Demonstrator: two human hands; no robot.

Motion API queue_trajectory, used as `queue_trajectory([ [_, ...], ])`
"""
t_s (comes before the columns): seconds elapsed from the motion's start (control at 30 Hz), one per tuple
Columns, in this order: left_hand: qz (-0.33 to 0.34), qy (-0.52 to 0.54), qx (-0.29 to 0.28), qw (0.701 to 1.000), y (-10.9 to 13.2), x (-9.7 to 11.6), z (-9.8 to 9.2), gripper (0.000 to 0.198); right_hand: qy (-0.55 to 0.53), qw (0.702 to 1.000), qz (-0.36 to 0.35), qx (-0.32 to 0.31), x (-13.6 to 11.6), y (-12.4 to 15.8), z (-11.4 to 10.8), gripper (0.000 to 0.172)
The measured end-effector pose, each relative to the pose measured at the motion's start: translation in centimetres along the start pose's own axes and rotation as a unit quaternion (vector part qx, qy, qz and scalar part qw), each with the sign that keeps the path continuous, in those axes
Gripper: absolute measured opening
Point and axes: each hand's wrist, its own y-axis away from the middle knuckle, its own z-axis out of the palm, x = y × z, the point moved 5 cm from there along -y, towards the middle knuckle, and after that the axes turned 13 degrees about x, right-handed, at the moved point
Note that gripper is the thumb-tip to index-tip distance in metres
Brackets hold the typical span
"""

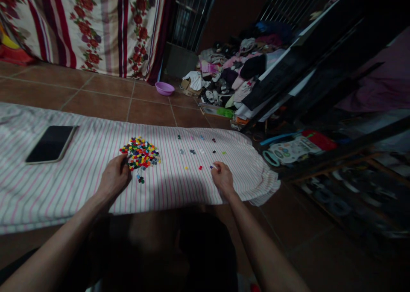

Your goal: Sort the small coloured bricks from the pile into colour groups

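A mound of small coloured plastic pieces (141, 153), perhaps tiny building bricks, lies on the striped cloth (173, 189). My left hand (114, 174) rests at the mound's left edge, fingers curled and fingertips against the pieces; what they hold, if anything, is hidden. To the right, small groups of pieces are set out in rows by colour, among them red pieces (200, 167), a yellow piece (186, 168) and black pieces (214, 152). My right hand (223, 177) pinches at a tiny dark blue piece (211, 167) at the right end of the nearest row.
A dark-screened phone (51, 144) lies on the cloth at left. Beyond the cloth's far edge, a purple basin (164, 88) stands on the tiled floor. A heap of clothes (237, 70) is behind it, and a shelf rack (339, 185) stands at right.
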Motion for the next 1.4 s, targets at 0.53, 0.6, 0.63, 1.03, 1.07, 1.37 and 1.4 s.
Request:
queue_trajectory([
  [0.53, 0.036, 0.02, 0.013, 0.999, 0.0, -0.2, -0.1, 0.035, -0.167, 0.971, -0.131, -0.111, -14.8, 3.8, 4.3, 0.021],
  [0.6, 0.041, 0.021, 0.012, 0.999, 0.1, -0.4, 0.0, 0.036, -0.172, 0.966, -0.137, -0.135, -16.5, 4.7, 5.5, 0.02],
  [0.63, 0.042, 0.022, 0.01, 0.999, 0.1, -0.5, 0.0, 0.036, -0.17, 0.965, -0.138, -0.144, -17.1, 5.1, 6.0, 0.019],
  [1.03, 0.04, 0.019, 0.004, 0.999, 0.1, -0.4, -0.1, 0.037, -0.077, 0.979, -0.128, -0.136, -19.5, 6.5, 8.8, 0.009],
  [1.07, 0.041, 0.019, 0.004, 0.999, 0.1, -0.4, 0.0, 0.036, -0.081, 0.979, -0.13, -0.135, -19.5, 6.5, 8.7, 0.009],
  [1.37, 0.044, 0.017, 0.001, 0.999, 0.1, -0.2, 0.0, 0.038, -0.155, 0.97, -0.133, -0.129, -19.2, 7.2, 8.1, 0.012],
  [1.4, 0.044, 0.016, 0.003, 0.999, 0.1, -0.2, -0.1, 0.037, -0.159, 0.97, -0.13, -0.127, -19.2, 7.3, 8.1, 0.012],
])
